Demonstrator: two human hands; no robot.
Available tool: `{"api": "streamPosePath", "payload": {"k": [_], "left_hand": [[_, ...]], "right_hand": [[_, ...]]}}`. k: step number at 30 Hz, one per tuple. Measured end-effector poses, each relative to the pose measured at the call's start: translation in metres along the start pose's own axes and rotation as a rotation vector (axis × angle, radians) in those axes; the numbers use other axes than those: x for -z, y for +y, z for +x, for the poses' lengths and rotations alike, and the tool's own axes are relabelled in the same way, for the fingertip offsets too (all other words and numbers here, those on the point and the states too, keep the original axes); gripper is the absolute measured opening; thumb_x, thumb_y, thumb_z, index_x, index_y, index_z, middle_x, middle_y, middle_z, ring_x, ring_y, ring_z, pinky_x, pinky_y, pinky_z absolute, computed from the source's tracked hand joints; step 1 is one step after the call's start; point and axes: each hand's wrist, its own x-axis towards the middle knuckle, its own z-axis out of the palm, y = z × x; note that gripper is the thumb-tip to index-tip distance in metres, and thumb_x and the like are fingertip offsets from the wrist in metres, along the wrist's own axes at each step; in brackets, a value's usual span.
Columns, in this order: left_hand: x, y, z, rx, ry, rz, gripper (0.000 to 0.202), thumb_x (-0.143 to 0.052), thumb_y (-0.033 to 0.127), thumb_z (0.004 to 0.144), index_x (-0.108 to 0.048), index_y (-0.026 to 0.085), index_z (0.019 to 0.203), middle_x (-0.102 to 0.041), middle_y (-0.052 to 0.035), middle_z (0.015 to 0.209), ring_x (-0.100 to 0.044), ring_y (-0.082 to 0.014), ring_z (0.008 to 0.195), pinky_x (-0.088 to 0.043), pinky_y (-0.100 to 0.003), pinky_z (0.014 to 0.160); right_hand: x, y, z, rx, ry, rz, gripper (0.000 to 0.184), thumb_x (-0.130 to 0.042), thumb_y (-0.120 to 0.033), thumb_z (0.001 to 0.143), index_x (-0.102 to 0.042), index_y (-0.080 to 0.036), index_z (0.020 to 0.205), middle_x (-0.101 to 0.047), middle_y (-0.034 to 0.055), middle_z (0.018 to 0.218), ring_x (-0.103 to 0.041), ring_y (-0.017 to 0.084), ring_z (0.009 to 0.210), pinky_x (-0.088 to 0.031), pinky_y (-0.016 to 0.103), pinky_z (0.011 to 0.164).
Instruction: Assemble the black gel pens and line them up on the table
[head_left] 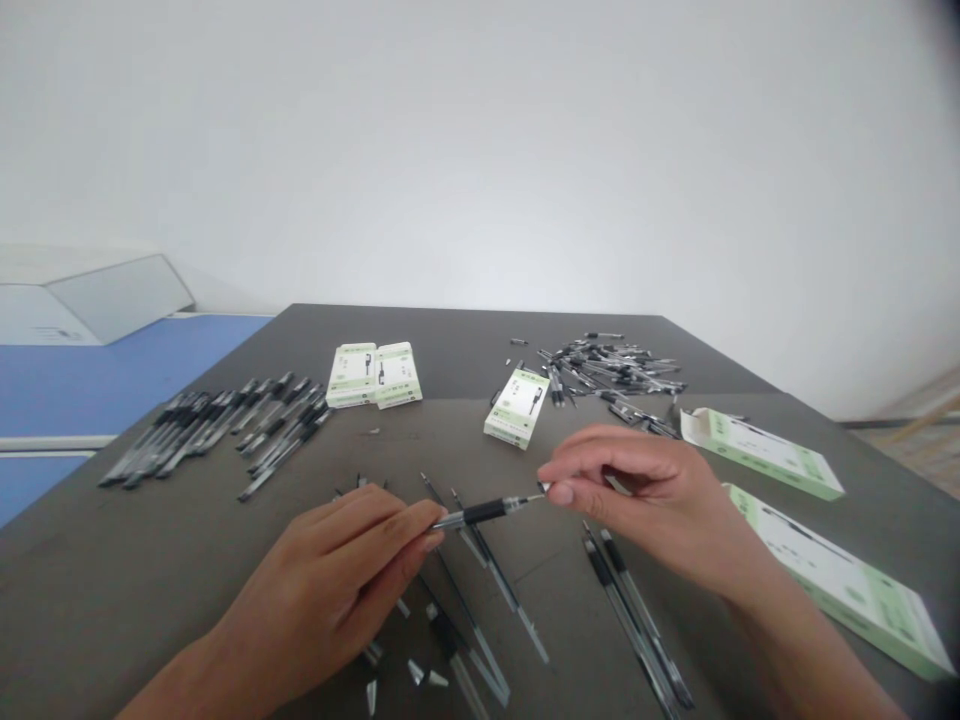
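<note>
My left hand [341, 580] pinches the rear of a black-gripped clear pen [484, 513], held level just above the dark table [112, 590]. My right hand [637, 490] is closed in a pinch at the pen's front tip, where a small metal tip piece [543, 487] shows between thumb and forefinger. Under and between the hands lie several loose pen barrels and refills [480, 600]. Two more pens [637, 625] lie below my right wrist. Small cone-shaped tips [420, 675] are scattered near my left wrist.
A row of assembled pens [217, 425] lies at the left. Two small white boxes [373, 374] and a third [517, 406] stand mid-table. A heap of pen parts [611, 370] sits far right. Long green-white cartons [757, 451] [840, 575] lie along the right edge.
</note>
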Motion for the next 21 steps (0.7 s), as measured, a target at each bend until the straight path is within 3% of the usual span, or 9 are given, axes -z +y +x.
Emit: {"api": "streamPosePath", "payload": {"k": [21], "left_hand": [[0.0018, 0.0020, -0.0001, -0.011, -0.005, 0.006, 0.021, -0.056, 0.018, 0.110, -0.067, 0.019, 0.128, -0.076, -0.0042, 0.098, -0.073, -0.0151, 0.081, -0.058, -0.025, 0.078]], "right_hand": [[0.0032, 0.0003, -0.0018, 0.016, 0.012, -0.058, 0.006, -0.086, -0.034, 0.091, -0.087, -0.029, 0.089, -0.080, 0.0022, 0.083, -0.066, 0.015, 0.068, -0.048, 0.025, 0.054]]}}
